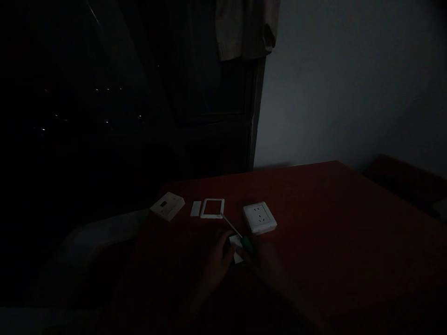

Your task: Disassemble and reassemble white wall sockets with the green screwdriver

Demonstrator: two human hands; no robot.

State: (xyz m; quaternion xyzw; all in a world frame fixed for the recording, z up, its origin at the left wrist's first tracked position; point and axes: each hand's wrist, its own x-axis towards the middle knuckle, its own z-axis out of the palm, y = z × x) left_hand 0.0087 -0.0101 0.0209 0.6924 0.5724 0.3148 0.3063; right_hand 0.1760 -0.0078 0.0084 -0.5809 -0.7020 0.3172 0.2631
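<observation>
The scene is very dark. My left hand [217,257] and my right hand [262,259] meet over a small white part [237,249] on the red-brown table [331,218]. My right hand is closed round a green-handled screwdriver [234,229], whose metal shaft points up and left towards a white square frame [213,208]. My left hand's fingers curl against the white part; how firmly they grip it is hard to make out.
A white wall socket [260,217] lies just beyond my right hand. A small white strip [196,208] and a white switch plate [167,205] lie to the left. A pale garment [246,28] hangs on a dark door behind. A chair [405,179] stands at the far right.
</observation>
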